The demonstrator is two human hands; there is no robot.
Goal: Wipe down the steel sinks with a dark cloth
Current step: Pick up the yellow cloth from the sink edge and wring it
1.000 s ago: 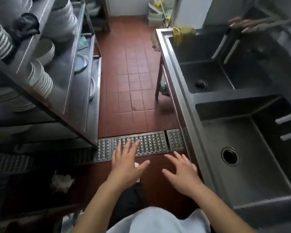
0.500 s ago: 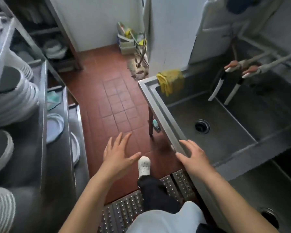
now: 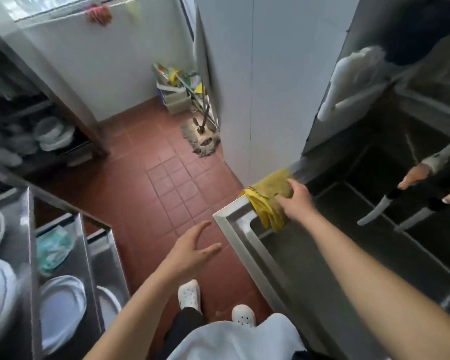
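Note:
A yellow cloth (image 3: 266,196) hangs over the far left corner of the steel sink (image 3: 234,229) on the right. My right hand (image 3: 295,200) rests on top of the cloth with its fingers curled around it. My left hand (image 3: 192,249) hovers open over the red floor tiles, left of the sink's corner, holding nothing. The sink basin below the cloth is dark and partly hidden by my right forearm.
Two taps (image 3: 413,178) with white spouts reach over the sink at the right. A steel rack (image 3: 70,255) with stacked white plates lines the left side. A mop (image 3: 203,139) and a crate stand by the far white wall. A white pillar (image 3: 257,87) rises behind the sink.
I have walked forward along the sinks. My right hand moved from the sink's front rim up to the yellow cloth and closed on it. My left hand stayed open.

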